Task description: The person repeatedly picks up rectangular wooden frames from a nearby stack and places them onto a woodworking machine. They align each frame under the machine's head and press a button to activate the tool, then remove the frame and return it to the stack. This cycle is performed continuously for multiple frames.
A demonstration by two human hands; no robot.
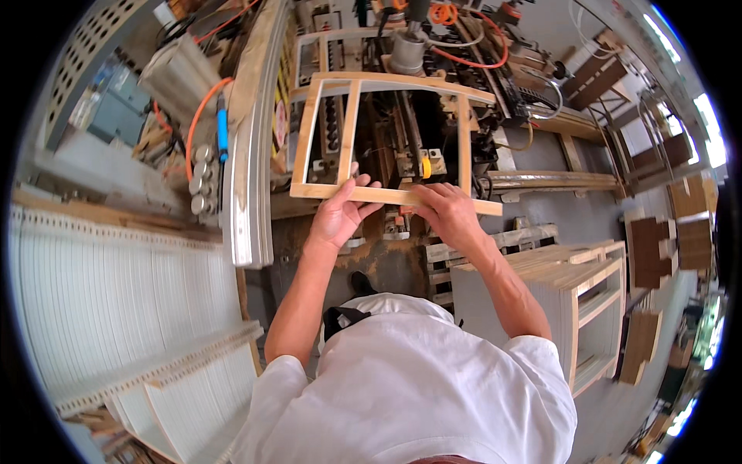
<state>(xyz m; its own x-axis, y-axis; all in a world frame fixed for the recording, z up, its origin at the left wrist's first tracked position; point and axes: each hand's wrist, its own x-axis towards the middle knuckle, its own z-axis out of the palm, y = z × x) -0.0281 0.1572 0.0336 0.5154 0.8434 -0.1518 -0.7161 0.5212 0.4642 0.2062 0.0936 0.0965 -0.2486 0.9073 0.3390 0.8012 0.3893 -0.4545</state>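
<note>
A light wooden frame [349, 127], with a curved top rail, upright slats and a straight bottom rail, is held over a woodworking machine [410, 46]. My left hand [338, 213] grips the bottom rail near its left end, fingers wrapped over the top. My right hand [444, 210] grips the same rail further right, close to the right upright. Both forearms reach up from my white shirt at the lower edge.
A stack of similar wooden frames [576, 298] stands at my right. Rows of white slats [116, 294] fill the left. A curved metal guard [251, 155] and orange hoses [197, 116] lie left of the machine. Brown wooden panels [649, 251] stand at far right.
</note>
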